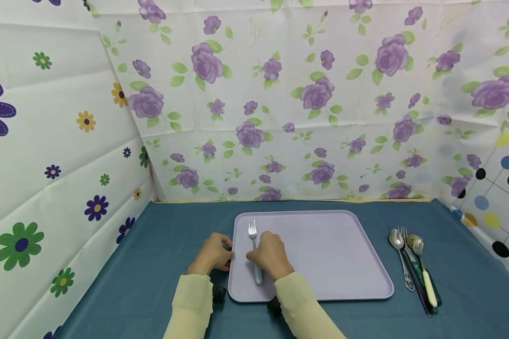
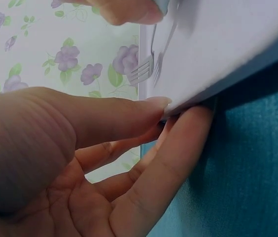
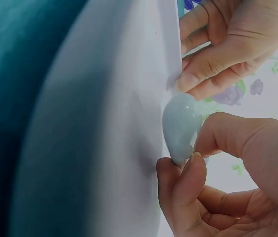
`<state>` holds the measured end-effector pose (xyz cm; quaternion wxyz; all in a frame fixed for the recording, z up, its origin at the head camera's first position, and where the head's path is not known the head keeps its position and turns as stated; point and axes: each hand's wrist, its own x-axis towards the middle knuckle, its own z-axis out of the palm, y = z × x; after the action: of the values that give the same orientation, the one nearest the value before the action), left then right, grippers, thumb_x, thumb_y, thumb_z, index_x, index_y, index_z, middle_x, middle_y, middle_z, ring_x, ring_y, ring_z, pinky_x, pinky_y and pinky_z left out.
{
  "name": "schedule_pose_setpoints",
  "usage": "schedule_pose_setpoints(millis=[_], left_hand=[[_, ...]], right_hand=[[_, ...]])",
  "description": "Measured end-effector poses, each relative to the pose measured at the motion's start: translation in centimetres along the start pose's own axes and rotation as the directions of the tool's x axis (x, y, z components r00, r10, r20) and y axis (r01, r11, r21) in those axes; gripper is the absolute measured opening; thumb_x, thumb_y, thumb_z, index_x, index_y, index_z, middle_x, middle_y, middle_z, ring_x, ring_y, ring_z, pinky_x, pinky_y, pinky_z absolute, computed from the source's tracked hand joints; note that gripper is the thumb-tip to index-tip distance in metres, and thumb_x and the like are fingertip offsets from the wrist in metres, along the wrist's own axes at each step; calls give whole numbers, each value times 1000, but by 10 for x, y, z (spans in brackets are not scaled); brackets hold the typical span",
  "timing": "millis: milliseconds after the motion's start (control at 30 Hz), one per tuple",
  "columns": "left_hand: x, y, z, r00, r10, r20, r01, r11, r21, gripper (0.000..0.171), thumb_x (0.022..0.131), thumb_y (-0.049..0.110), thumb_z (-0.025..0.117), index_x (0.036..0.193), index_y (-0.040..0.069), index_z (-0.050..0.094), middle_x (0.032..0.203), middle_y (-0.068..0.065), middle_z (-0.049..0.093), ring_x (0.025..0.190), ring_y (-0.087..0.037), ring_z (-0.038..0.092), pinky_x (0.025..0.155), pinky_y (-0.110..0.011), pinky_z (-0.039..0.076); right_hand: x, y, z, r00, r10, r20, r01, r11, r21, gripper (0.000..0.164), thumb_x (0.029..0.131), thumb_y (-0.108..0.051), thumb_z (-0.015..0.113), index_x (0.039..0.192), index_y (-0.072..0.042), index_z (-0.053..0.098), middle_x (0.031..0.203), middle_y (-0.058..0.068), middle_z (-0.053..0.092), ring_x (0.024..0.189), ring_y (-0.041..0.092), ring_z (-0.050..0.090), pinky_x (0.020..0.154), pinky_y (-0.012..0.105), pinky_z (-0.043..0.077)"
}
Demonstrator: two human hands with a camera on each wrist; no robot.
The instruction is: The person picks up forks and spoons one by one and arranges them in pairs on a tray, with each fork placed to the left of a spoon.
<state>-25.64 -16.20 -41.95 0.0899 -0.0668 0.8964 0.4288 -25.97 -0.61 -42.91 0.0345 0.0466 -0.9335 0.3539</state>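
A pale lilac tray (image 1: 331,254) with rounded corners lies on the table. My left hand (image 1: 214,254) pinches its left rim, thumb on top and fingertips underneath, as the left wrist view shows. Over the tray's left part, my right hand (image 1: 272,254) holds a fork (image 1: 252,230) between thumb and fingers near the middle. The fork's metal tines point toward the back wall. Its light blue-grey handle (image 3: 180,126) points toward me, with a rounded end. Part of the fork's middle is hidden by the right thumb and fingers.
Right of the tray lies a bunch of cutlery: an ornate spoon (image 1: 396,240), a fork with a cream handle (image 1: 429,287) and several dark-handled pieces. A blue-green cloth (image 1: 152,296) covers the table. Flower-patterned sheets (image 1: 280,103) hang behind and at the left, a dotted one (image 1: 492,202) at the right.
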Motion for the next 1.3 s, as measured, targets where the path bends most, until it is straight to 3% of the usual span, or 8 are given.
schedule_pose_setpoints(millis=[633,1300], left_hand=[[-2,2,-1,1000,13,9,-13,1000,-5,22,84,-3,67,105,-4,61,78,-15,62,60,-20,63,55,-35,60],[-2,3,-1,1000,-1,10,0,1000,4,21,85,-2,67,105,-4,61,78,-15,62,61,-20,64,56,-35,60]], right_hand=[[2,-4,13,1000,4,10,-5,999,34,25,71,-15,80,69,0,60,57,8,54,45,15,53,42,30,50],[6,-8,19,998,-55,-9,55,997,47,20,73,-9,78,74,2,61,59,7,56,45,12,53,40,26,49]])
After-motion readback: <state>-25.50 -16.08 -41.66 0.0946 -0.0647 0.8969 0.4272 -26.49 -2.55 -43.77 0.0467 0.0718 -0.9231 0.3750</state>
